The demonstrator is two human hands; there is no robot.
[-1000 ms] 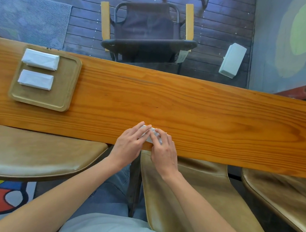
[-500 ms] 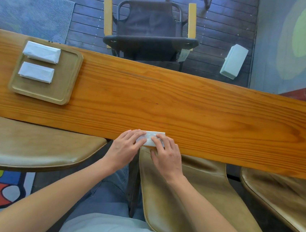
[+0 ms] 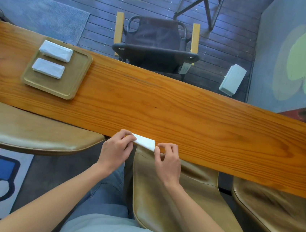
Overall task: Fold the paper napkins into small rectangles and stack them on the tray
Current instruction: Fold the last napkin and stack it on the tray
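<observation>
At the table's (image 3: pixel 186 115) near edge, your left hand (image 3: pixel 115 149) pinches the folded napkin's (image 3: pixel 144 142) left end while your right hand (image 3: pixel 168 160), fingers curled, touches its right corner.

White folded napkin (image 3: pixel 144 142) flat at near counter edge. Two folded napkins (image 3: pixel 56 51) (image 3: pixel 48 68) side by side on tan tray (image 3: pixel 72 81), far left.

Both hands (image 3: pixel 140 152) on folded napkin (image 3: pixel 144 142) at table (image 3: pixel 204 125) edge
</observation>
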